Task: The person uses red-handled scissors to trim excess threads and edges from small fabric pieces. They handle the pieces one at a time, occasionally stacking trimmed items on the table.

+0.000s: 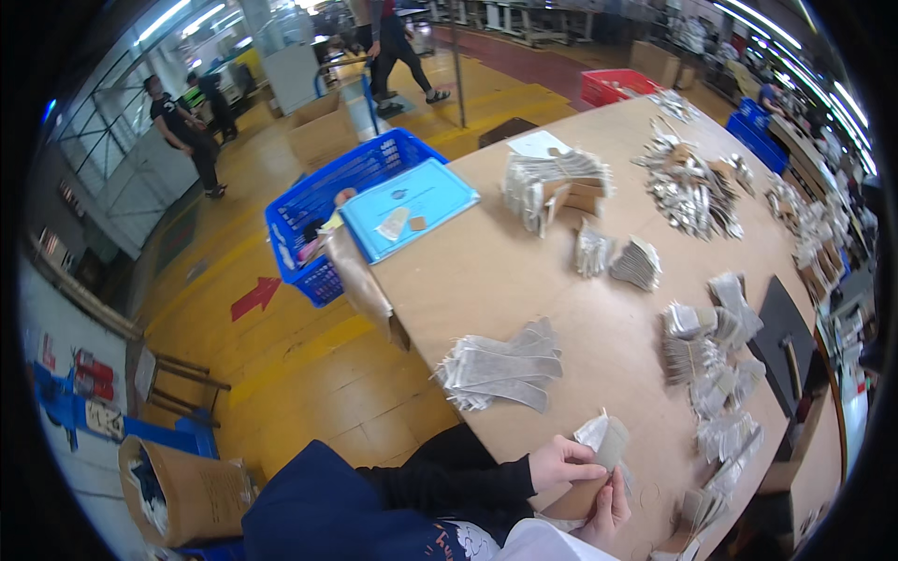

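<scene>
At the lower right of the frame, the left hand (561, 463) pinches a small stack of grey cards backed with brown cardboard (603, 447), fingers closed over its top edge. The right hand (606, 512) cups the same stack from below, fingers curled around it. Just above, near the wooden table (505, 280) edge, lies a fanned pile of grey pieces (503, 366). A blue basket (323, 201) stands at upper left.

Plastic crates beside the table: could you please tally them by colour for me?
Blue crates: 2 (second one at the far end)
Red crates: 1
Total: 3
</scene>
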`<state>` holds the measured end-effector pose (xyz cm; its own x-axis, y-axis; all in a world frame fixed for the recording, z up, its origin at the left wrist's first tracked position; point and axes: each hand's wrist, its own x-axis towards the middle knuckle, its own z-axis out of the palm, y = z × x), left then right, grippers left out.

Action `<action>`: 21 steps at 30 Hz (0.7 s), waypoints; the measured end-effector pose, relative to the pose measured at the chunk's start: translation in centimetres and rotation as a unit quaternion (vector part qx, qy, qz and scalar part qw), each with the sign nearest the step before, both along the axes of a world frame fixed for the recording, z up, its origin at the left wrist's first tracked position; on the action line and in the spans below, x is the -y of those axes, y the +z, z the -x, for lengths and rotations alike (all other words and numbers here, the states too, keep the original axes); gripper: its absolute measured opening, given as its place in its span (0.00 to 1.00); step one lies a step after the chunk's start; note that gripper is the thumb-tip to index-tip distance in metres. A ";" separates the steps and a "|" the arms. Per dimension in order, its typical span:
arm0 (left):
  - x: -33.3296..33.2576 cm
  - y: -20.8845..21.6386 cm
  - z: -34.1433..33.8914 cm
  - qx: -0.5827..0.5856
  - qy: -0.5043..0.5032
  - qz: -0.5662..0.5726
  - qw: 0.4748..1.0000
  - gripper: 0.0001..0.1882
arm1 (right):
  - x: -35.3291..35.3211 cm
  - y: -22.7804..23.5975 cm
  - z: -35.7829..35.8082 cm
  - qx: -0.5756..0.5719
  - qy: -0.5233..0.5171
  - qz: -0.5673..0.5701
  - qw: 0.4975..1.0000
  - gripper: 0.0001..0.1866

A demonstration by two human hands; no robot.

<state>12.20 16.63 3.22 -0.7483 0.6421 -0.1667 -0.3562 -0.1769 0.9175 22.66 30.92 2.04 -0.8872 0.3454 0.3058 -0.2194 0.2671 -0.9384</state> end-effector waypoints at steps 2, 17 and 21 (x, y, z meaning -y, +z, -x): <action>-0.3 0.1 -0.1 0.026 -0.003 -0.013 1.000 0.12 | 1.3 0.3 -0.2 0.082 -0.063 0.413 0.905 0.19; -1.4 -0.1 -0.1 0.012 -0.038 0.038 0.998 0.12 | -1.2 -0.9 -1.1 0.102 0.061 0.611 0.782 0.27; -2.0 0.9 -0.2 0.040 -0.029 -0.009 0.999 0.13 | -3.3 -2.9 -0.4 0.088 0.056 0.403 0.909 0.24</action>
<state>12.42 18.60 4.08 -0.6937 0.6882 -0.2125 -0.4390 -0.1700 0.8823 23.10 34.26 -0.84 -0.9411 0.2990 -0.1577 -0.0296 -0.5376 -0.8427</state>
